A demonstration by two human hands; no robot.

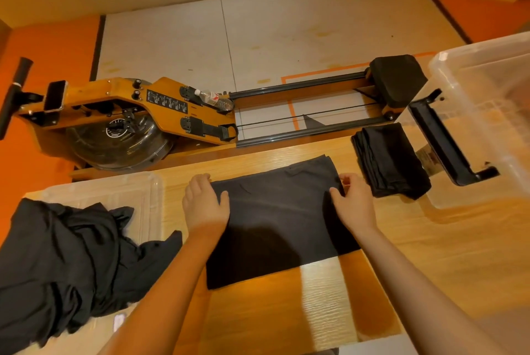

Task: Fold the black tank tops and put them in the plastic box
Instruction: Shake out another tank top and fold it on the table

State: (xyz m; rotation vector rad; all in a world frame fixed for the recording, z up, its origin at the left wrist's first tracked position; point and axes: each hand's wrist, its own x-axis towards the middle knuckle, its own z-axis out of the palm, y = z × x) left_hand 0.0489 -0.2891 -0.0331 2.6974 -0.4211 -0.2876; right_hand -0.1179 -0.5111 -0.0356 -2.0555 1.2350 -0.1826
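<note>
1 black top (275, 211) lies flat in the middle of the table (372, 291), already folded into a long rectangle that runs from the table's far edge back toward the person. The 2 hands hold its far end. The left hand (205, 202) sits on the far-left corner with its thumb spread on the cloth and its fingers curled down over the edge, grasping the top there. The right hand (354, 200) is at the far-right corner, pinching the edge of the cloth between its thumb and bent fingers. Both bare forearms reach in from the near side, and the left one crosses the near-left part of the top. To the right of the top, well clear of the right hand, a folded stack (391, 159) of black cloth rests near the table's far edge, just beside the left wall of the clear box (487, 73); whether it touches the wall cannot be told. The box stands at the table's right end, and a black latch (443, 136) runs along its near-left side. On the left, a crumpled pile (63, 263) of black tops sprawls over a clear lid (129, 188) and hangs past the table's edge. Beyond the table a wooden rower (160, 108) stands on the floor, with a bottle (213, 98) lying on its footboard, a phone (55, 95) clipped at its left end and a black seat (397, 79) on the rails at its right.
</note>
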